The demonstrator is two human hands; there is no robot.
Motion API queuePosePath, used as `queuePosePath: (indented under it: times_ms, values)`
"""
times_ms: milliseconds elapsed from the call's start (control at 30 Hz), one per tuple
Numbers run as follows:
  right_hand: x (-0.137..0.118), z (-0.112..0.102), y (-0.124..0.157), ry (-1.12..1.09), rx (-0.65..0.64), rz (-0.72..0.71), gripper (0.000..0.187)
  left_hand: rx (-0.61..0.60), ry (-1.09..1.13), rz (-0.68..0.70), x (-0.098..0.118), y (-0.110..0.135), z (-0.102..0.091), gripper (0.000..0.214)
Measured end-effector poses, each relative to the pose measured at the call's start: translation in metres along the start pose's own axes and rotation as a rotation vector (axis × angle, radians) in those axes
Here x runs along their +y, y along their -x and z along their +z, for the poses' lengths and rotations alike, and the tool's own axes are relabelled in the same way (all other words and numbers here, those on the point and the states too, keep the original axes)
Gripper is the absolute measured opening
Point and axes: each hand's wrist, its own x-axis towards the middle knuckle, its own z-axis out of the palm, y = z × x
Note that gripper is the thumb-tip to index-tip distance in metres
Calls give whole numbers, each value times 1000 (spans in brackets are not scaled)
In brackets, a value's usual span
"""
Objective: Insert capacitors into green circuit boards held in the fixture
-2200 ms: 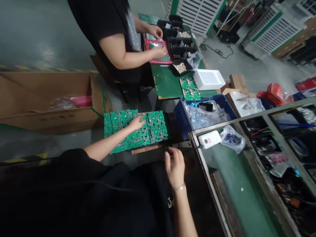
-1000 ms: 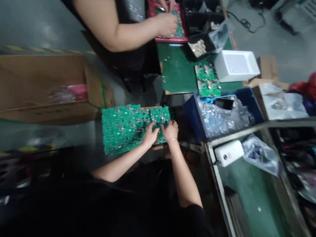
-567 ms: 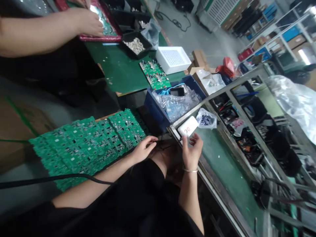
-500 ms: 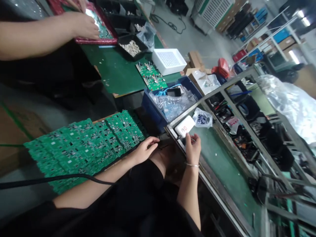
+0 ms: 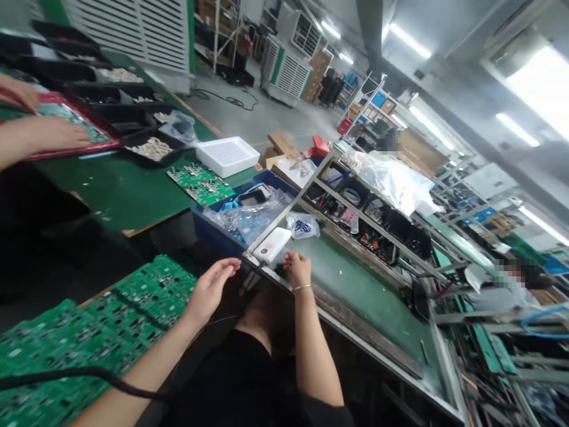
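Observation:
My left hand [image 5: 214,289] is held in the air beside the corner of the workbench, its fingers stretched out and nothing seen in them. On its near side lies an overlapping layer of green circuit boards [image 5: 111,326]. My right hand [image 5: 299,270], with a bracelet at the wrist, is over the bench edge. Its fingers are curled together; whatever they may hold is too small to make out. Close by its fingertips rests a white box-shaped device [image 5: 274,245] with a round dark mark. Behind that is a clear bag of small dark blue parts [image 5: 303,226].
A blue bin [image 5: 202,228] of plastic bags stands beyond the bench corner. On the green table [image 5: 120,196] are circuit boards [image 5: 200,184], a white tray [image 5: 227,157] and black bins. A co-worker's hands [image 5: 57,133] work at a red frame. A parts rack [image 5: 377,222] borders the bench.
The view has swung up and to the right, so more of the room shows. My right hand stays near the white device; my left hand is now closer to the bench corner.

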Motion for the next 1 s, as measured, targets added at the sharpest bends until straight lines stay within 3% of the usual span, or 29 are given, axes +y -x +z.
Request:
queuePosePath:
  times_ms: [133, 200, 267, 333, 400, 500, 633, 833, 900, 1000]
  values:
    - [-3, -4, -8, 11, 15, 133, 12, 66, -329, 237, 12, -29, 17, 40]
    - [-3, -2, -7, 25, 0, 206, 12, 3, -544, 371, 19, -41, 25, 41]
    - [-5, -2, -2, 75, 9, 227, 12, -139, -755, 481, 26, -52, 38, 43]
    - [-11, -4, 8, 163, 42, 81, 17, -277, -959, 553, 32, -63, 58, 49]
    - [-20, -12, 21, 257, 58, -203, 30, -358, -1152, 566, 36, -75, 82, 56]
    - [-37, -37, 44, 349, 8, -421, 36, -412, -1393, 536, 43, -90, 119, 62]
    - [-54, -78, 60, 369, -57, -423, 31, -383, -1584, 402, 43, -104, 147, 62]
    - [-68, -116, 25, 397, -156, -339, 27, -353, -1541, 195, 35, -122, 136, 65]
    - [-82, -131, 8, 408, -147, -258, 26, -346, -1443, 114, 44, -126, 133, 68]
    - [-115, -152, -14, 460, -123, -156, 29, -357, -1263, -18, 78, -119, 130, 73]
